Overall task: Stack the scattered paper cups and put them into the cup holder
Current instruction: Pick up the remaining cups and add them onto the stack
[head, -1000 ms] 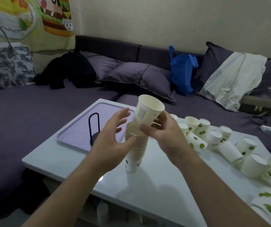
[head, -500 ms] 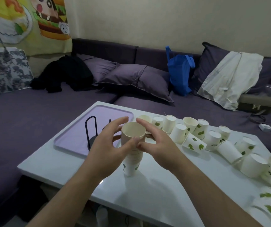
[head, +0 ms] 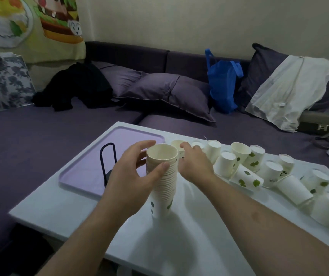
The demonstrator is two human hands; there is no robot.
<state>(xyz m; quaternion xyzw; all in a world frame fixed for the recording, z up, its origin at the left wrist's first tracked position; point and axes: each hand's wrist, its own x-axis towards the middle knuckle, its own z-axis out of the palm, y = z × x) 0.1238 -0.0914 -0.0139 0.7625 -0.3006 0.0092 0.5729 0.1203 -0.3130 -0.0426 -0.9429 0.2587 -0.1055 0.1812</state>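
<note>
Nearest us, our left hand (head: 131, 176) curls around the tall nested stack of white leaf-printed paper cups (head: 162, 180) standing on the white worktop (head: 199, 226). Our right hand (head: 194, 163), fingers loosely spread, reaches for a loose white paper cup (head: 177, 145) (stacking step, we judge); next it needs pinching, then nesting on top. The black wire cup holder (head: 108, 162) waits beyond.

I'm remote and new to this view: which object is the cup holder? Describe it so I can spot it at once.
Find the white table, then the lilac rectangular tray on its far left part. The cup holder is the black metal wire loop standing upright on that tray, left of the left hand; unlike the white paper cups, it is thin, dark and empty.
</note>
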